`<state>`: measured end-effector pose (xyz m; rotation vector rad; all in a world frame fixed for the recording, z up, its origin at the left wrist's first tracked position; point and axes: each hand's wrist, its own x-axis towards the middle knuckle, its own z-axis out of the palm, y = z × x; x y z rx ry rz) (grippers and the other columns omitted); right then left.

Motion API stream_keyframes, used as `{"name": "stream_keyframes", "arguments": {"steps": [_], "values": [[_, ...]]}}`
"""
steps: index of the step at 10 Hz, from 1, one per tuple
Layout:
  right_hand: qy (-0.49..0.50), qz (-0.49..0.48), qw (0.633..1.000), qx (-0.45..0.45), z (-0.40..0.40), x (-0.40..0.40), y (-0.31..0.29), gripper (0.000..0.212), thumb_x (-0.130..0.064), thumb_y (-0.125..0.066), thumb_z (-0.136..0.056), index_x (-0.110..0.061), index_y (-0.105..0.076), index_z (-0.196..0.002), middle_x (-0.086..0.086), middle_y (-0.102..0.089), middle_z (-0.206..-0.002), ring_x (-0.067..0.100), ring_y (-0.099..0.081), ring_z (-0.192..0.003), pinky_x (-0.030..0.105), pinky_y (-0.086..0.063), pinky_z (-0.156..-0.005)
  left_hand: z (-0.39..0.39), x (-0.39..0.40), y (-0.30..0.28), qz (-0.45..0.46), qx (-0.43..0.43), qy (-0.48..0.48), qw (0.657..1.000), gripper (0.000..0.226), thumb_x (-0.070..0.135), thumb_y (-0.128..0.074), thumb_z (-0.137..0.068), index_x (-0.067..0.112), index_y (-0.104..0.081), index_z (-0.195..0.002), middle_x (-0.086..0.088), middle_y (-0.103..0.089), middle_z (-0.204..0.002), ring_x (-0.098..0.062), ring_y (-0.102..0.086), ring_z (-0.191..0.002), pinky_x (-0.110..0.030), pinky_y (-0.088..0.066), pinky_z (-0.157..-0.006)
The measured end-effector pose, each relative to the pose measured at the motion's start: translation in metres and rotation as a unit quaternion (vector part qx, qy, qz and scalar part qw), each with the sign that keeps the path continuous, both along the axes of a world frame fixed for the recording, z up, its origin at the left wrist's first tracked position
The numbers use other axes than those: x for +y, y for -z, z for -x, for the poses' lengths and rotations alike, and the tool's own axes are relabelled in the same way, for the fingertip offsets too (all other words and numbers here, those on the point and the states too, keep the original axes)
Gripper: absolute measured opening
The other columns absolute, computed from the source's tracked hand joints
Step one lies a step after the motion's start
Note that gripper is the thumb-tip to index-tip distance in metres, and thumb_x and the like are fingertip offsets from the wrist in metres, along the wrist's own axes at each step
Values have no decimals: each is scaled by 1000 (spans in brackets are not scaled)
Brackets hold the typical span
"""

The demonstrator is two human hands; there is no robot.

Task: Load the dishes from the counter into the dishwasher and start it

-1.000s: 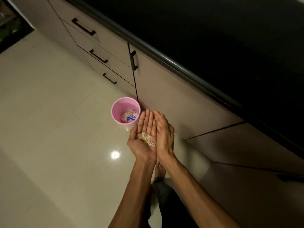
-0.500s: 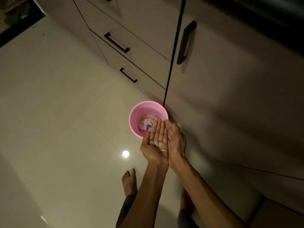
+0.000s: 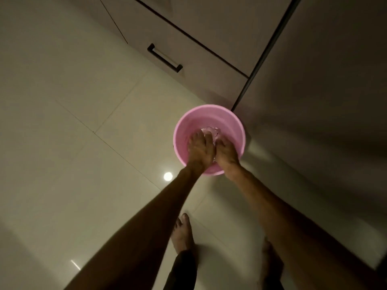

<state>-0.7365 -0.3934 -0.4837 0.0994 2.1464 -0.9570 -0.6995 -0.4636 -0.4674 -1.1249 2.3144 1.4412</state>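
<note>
Your left hand and right hand reach palms-down into the pink bin on the floor, fingers relaxed, grasping nothing visible. You seem to be dumping scraps; no dishes or dishwasher show. Next, return to the counter.

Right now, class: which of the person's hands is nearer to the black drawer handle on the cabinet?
Left. The left hand is inside the pink plastic bucket on the handle's side; the right hand sits beside it, farther away.
</note>
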Motion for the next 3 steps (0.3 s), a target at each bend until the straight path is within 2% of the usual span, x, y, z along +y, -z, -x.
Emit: {"name": "stream_keyframes", "arguments": {"steps": [1,2,3], "values": [[-96,-98,985,104,20,1,4,18,0,-52,-91,-7,-69,-93,6,-65,-87,21,-60,-86,37,-53,-89,-13,-31,24,72,-70,123,987,28,15,-41,-103,1,-63,-113,-19,-67,-111,-32,-64,-101,-30,-49,-79],[-136,-132,971,148,27,-2,-8,13,-15,-63,-91,-8,-73,-87,8,-72,-85,25,-67,-84,35,-56,-79,-15,-33,19,125,-67,137,980,25,11,-43,-100,7,-68,-107,-11,-69,-107,-23,-62,-95,-22,-41,-70],[-217,-130,952,170,26,-11,-21,21,-20,-65,-90,-13,-69,-110,10,-73,-102,29,-67,-98,37,-55,-83,-9,-36,13,131,-56,113,983,32,5,-49,-92,13,-66,-118,-9,-66,-120,-24,-59,-108,-28,-45,-90]]}}
